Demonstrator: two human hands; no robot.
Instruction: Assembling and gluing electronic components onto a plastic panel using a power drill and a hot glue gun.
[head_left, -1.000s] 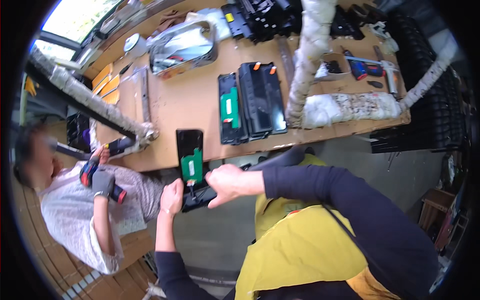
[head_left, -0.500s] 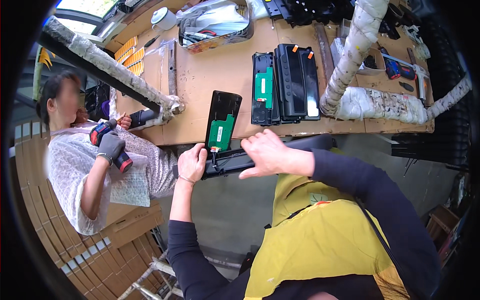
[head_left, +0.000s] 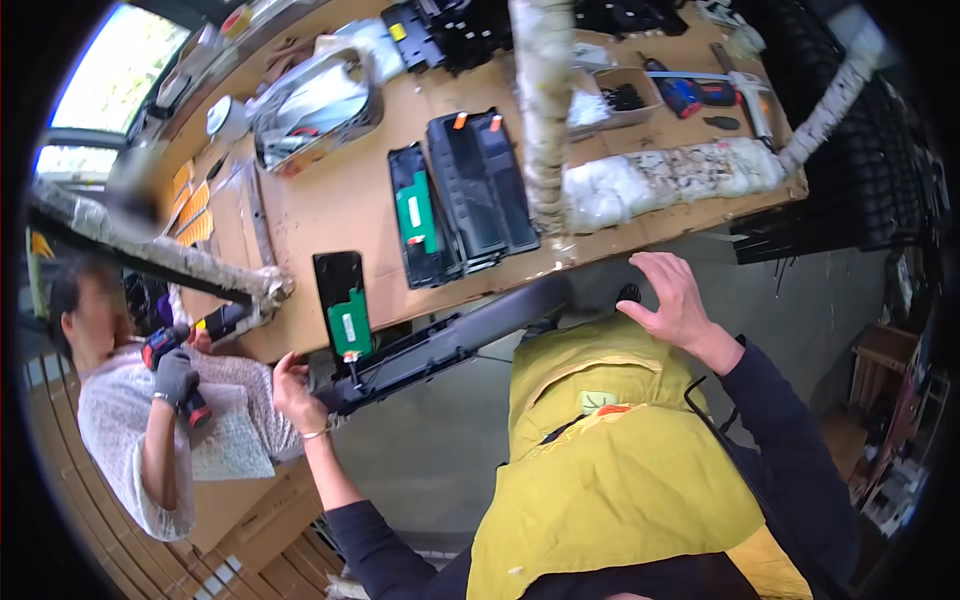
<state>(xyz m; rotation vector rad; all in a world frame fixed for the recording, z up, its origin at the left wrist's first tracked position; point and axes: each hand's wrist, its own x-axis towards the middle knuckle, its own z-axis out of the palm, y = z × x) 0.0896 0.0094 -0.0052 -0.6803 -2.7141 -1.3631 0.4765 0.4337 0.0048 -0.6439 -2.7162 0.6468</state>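
A long black plastic housing [head_left: 450, 335] lies slantwise below the table edge, its right end by my yellow apron. At its left end, my left hand [head_left: 298, 398] is beside it or against it, fingers loosely bent and apart; whether it bears any weight I cannot tell. A black panel [head_left: 338, 275] with a green circuit board [head_left: 350, 325] stands up at that end, linked to the housing by thin wires. My right hand [head_left: 680, 305] hangs open in the air right of the housing, thumb and fingers spread. A small dark ribbed thing [head_left: 628, 293] shows by its thumb.
On the cardboard-covered table [head_left: 330, 195] lie more black panels [head_left: 470, 190], a tool tin [head_left: 315, 120] and a power drill [head_left: 695, 95]. Wrapped posts [head_left: 545, 120] rise at the table. At left a person [head_left: 130, 410] holds a power screwdriver [head_left: 175, 370].
My right hand has come off the housing and moved right, opening. My left hand's grip has loosened at the left end. The view has turned, shifting the table leftward.
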